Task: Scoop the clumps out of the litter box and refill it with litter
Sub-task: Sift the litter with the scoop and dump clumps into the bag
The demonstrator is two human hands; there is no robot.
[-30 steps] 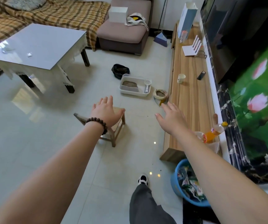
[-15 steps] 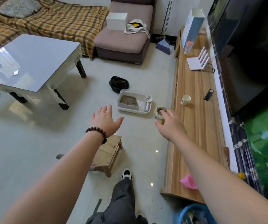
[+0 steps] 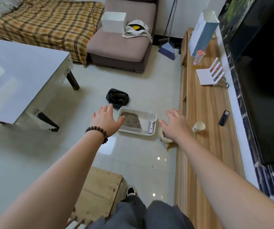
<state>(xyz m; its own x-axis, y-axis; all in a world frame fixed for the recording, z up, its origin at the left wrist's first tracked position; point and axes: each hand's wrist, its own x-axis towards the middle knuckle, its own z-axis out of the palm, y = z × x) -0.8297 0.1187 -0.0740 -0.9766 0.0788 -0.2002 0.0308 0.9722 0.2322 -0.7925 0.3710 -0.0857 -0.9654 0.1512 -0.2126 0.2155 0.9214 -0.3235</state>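
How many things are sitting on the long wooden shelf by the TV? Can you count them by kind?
Paper bag: 1
Small figurine: 1
White router: 1
Paper cup: 1
Black remote: 1
Total: 5

A single head-worn wide-angle view is given, aimed forward and down from standing height; the tiled floor (image 3: 38, 156) is seen from well above, the litter box (image 3: 137, 130) lies mid-frame, and straight lines are bowed towards the edges
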